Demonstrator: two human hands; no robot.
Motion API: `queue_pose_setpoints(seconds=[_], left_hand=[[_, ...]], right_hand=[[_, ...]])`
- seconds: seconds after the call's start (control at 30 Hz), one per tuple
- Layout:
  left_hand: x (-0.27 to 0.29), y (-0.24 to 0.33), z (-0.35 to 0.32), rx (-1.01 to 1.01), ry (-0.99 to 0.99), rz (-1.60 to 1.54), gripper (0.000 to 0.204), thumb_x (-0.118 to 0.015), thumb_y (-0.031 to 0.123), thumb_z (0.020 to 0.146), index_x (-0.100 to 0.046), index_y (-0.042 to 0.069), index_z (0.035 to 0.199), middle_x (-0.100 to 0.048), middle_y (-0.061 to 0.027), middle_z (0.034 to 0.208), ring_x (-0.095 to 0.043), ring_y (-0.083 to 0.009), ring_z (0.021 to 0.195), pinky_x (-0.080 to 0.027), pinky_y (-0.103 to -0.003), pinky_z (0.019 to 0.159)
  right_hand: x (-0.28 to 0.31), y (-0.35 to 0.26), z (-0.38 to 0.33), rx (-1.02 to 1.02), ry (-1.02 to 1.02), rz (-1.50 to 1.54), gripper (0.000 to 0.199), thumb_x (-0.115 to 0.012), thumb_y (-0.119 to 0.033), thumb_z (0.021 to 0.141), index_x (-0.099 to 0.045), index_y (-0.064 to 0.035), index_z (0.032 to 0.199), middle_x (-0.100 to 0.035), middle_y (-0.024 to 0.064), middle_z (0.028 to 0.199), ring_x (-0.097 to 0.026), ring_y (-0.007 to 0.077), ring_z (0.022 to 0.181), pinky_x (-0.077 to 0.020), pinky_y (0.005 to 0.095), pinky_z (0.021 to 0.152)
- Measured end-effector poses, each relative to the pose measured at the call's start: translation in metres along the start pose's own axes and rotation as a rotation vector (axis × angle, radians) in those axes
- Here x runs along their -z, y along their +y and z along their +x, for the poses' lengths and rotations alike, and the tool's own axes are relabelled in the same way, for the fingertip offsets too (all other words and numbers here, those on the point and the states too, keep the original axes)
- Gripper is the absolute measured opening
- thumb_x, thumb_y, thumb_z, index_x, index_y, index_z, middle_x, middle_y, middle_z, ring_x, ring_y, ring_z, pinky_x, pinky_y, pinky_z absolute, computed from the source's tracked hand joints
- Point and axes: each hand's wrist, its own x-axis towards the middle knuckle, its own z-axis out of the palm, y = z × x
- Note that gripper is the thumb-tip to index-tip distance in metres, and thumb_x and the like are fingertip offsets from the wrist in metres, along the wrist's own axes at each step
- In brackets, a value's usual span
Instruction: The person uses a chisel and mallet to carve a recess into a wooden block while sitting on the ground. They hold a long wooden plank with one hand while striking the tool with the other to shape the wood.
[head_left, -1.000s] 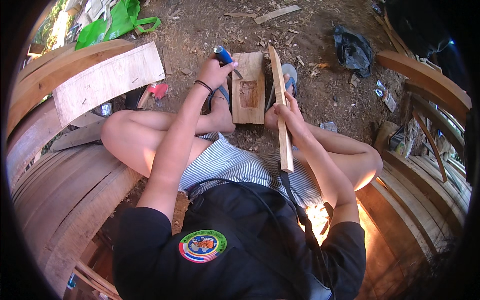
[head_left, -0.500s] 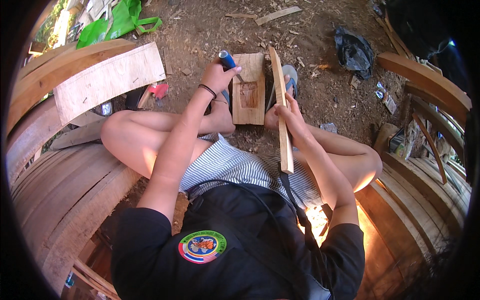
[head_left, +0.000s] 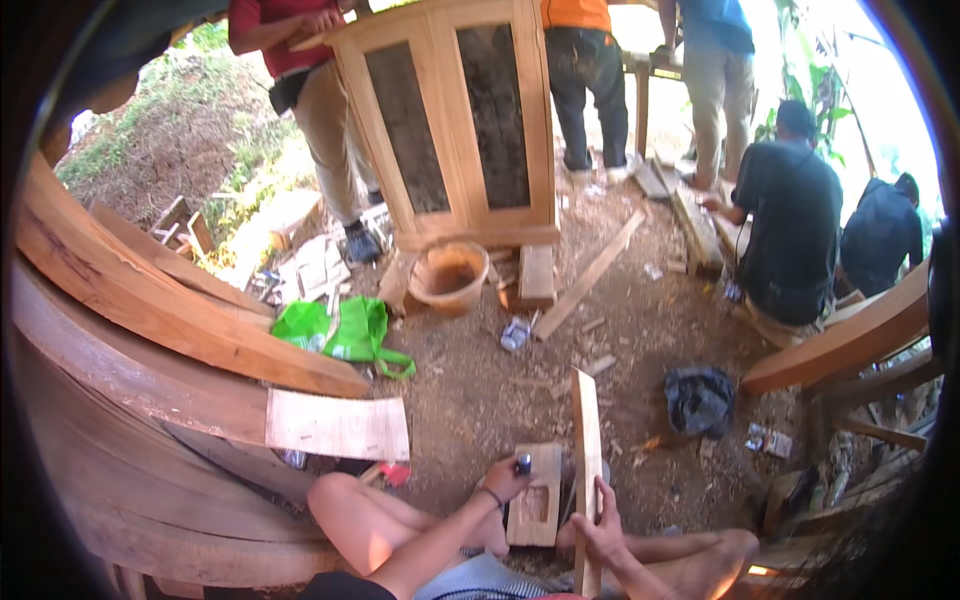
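Note:
A wooden block (head_left: 520,535) with a rectangular recess cut in its face lies on the ground between my feet. My left hand (head_left: 503,482) grips a chisel (head_left: 523,462) over the block's left side, its handle end pointing up; the hand hides most of the tool. To the right of the block, my right hand (head_left: 604,535) is closed around a long squared wooden stick (head_left: 587,425). The stick stands tilted away from me, its far end past the block and its near end running to the lower edge.
A nailed light board (head_left: 338,424) and curved timbers (head_left: 180,310) flank my left. Ahead are a green bag (head_left: 355,335), an orange-brown basin (head_left: 450,300) and a paneled wooden door (head_left: 450,130). A black plastic bag (head_left: 698,402) lies right. Several people stand or sit farther off, including a seated person (head_left: 790,215).
The view has tilted up, so the door, basin and people now show and my hands sit lower in the picture. Both hands keep hold of the chisel and the stick.

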Motion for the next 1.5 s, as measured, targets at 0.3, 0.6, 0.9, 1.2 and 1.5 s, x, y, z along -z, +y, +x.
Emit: queue_pose_setpoints(seconds=[0.3, 0.6, 0.9, 1.2, 1.5], left_hand=[[-0.014, -0.007, 0.006, -0.198, -0.069, 0.077, 0.043, -0.074, 0.029, 0.077, -0.062, 0.011, 0.114, -0.068, -0.0169, 0.102, -0.066, -0.0337, 0.097, -0.052, -0.042, 0.085], [-0.018, 0.011, 0.008, -0.104, -0.126, 0.124, 0.04, -0.069, 0.027, 0.081, -0.059, 0.008, 0.114, -0.067, -0.0185, 0.108, -0.064, -0.0349, 0.102, -0.051, -0.042, 0.084], [-0.044, 0.014, -0.02, -0.041, -0.34, 0.02, 0.052, -0.07, 0.043, 0.082, -0.056, 0.008, 0.118, -0.067, -0.0194, 0.094, -0.067, -0.03, 0.087, -0.051, -0.039, 0.074], [-0.012, 0.053, -0.02, -0.116, -0.291, 0.191, 0.053, -0.067, 0.044, 0.083, -0.054, 0.009, 0.12, -0.066, -0.0223, 0.098, -0.063, -0.0403, 0.096, -0.05, -0.046, 0.081], [-0.013, 0.019, -0.009, -0.166, -0.206, 0.096, 0.043, -0.072, 0.042, 0.079, -0.053, 0.009, 0.1, -0.066, -0.0147, 0.089, -0.065, -0.0345, 0.088, -0.05, -0.044, 0.075]], right_hand=[[0.016, -0.037, -0.009, 0.109, -0.265, -0.573, 0.083, -0.071, -0.045, 0.072, -0.037, -0.018, 0.142, -0.05, 0.0281, 0.119, -0.055, 0.0453, 0.11, -0.0453, 0.0483, 0.094], [0.021, -0.021, -0.001, 0.038, -0.276, -0.635, 0.08, -0.067, -0.049, 0.075, -0.035, -0.0239, 0.144, -0.05, 0.0269, 0.119, -0.058, 0.0445, 0.104, -0.0476, 0.0483, 0.09], [0.025, -0.011, 0.006, -0.195, -0.243, -0.768, 0.077, -0.066, -0.051, 0.075, -0.036, -0.0243, 0.142, -0.051, 0.029, 0.118, -0.061, 0.0448, 0.099, -0.0506, 0.0481, 0.086], [0.013, 0.013, 0.018, -0.319, -0.363, -0.935, 0.066, -0.065, -0.05, 0.075, -0.04, -0.0233, 0.131, -0.051, 0.0315, 0.115, -0.062, 0.047, 0.097, -0.0521, 0.0512, 0.082], [0.012, 0.031, 0.023, -0.238, -0.386, -0.974, 0.078, -0.064, -0.058, 0.077, -0.032, -0.0267, 0.141, -0.054, 0.0301, 0.11, -0.063, 0.0471, 0.092, -0.0526, 0.0511, 0.079]])
